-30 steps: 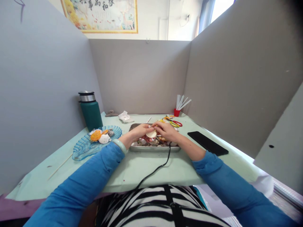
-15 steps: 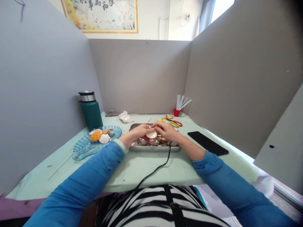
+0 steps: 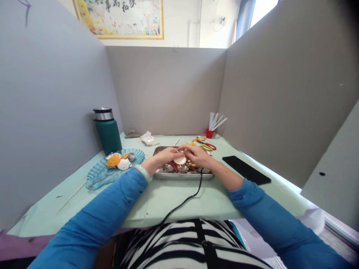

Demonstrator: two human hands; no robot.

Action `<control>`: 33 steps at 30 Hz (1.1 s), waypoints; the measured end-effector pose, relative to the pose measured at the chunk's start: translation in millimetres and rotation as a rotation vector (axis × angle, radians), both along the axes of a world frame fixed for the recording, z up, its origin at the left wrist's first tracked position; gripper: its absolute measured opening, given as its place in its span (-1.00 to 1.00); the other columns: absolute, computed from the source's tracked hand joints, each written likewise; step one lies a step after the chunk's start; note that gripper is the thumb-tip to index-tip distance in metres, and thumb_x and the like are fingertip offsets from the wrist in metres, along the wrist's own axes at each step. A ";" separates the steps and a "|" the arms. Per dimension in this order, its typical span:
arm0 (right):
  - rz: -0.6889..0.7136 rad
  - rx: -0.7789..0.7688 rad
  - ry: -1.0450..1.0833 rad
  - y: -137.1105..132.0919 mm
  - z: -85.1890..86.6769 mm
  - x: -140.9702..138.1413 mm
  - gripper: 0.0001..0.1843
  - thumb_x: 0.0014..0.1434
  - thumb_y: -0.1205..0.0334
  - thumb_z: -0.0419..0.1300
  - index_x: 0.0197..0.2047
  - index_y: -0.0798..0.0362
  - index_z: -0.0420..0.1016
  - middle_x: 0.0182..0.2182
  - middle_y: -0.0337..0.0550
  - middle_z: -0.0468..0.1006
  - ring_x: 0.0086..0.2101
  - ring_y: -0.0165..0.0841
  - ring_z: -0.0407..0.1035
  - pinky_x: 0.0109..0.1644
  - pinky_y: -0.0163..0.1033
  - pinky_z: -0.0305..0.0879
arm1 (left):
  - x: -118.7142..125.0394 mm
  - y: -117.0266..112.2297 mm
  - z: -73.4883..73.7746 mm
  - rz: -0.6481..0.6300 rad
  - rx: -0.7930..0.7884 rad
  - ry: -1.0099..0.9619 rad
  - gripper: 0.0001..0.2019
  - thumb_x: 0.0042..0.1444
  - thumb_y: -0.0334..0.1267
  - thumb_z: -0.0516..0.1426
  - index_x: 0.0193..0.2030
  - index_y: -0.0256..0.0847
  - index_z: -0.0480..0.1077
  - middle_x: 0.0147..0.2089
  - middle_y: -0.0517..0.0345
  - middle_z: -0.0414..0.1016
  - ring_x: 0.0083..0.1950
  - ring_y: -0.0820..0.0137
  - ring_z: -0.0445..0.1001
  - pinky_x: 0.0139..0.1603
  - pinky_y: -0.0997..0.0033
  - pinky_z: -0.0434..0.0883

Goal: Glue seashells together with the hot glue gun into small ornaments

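My left hand point(image 3: 162, 155) and my right hand point(image 3: 198, 154) meet above a metal tray point(image 3: 183, 175) filled with several shells and pebbles. Between them they pinch a pale cream shell point(image 3: 179, 160), fingers closed on its top edge. A black cable point(image 3: 185, 200) runs from under my right hand down toward my body. Left of the tray stands a blue glass dish point(image 3: 98, 177) holding an orange shell point(image 3: 113, 161), a white one and a dark one.
A green flask point(image 3: 107, 132) stands at the back left. A crumpled tissue point(image 3: 148, 139), scissors point(image 3: 206, 145) and a red cup of white sticks point(image 3: 209, 132) lie behind the tray. A black phone point(image 3: 246, 170) lies to the right. A thin stick point(image 3: 71, 197) rests near the left edge. Grey partitions wall the desk.
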State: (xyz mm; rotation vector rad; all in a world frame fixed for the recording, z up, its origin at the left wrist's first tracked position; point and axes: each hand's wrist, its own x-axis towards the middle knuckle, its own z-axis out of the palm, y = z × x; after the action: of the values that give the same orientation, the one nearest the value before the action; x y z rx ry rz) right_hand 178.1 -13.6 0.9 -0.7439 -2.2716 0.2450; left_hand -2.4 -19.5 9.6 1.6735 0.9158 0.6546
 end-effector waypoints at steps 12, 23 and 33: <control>0.046 0.022 -0.021 -0.4 0.9 -0.3 -0.61 0.14 0.38 -0.10 -0.01 0.07 0.36 -0.54 -0.27 0.37 -0.54 -0.51 0.16 -0.38 -0.38 0.07 | -0.6 -0.8 -0.5 -0.010 0.003 0.033 -0.61 -0.09 0.00 0.16 -0.41 -0.41 0.37 -0.47 -0.01 0.44 -0.61 0.47 0.39 -0.51 0.42 0.39; 0.026 -0.007 -0.008 -2.9 1.8 -0.3 -0.65 0.15 0.36 -0.10 -0.04 0.07 0.36 -0.59 -0.29 0.32 -0.54 -0.50 0.14 -0.40 -0.38 0.05 | -0.4 -3.8 2.2 -0.034 -0.001 0.019 -0.58 -0.09 0.02 0.16 -0.41 -0.42 0.36 -0.48 0.01 0.43 -0.61 0.48 0.39 -0.51 0.43 0.39; 0.003 0.005 -0.002 -3.8 2.7 -0.9 -0.68 0.12 0.38 -0.08 -0.10 0.09 0.38 -0.62 -0.32 0.28 -0.56 -0.50 0.12 -0.42 -0.39 0.02 | -1.4 -2.8 1.0 -0.044 -0.008 0.014 -0.57 -0.11 0.04 0.17 -0.40 -0.40 0.34 -0.50 0.03 0.42 -0.60 0.46 0.40 -0.50 0.42 0.38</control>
State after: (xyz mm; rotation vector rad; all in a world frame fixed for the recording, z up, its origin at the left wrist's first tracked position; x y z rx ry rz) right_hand 177.2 -17.4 3.6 -0.7379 -2.2749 0.2397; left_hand -3.7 -22.3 10.6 1.6884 0.8877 0.6090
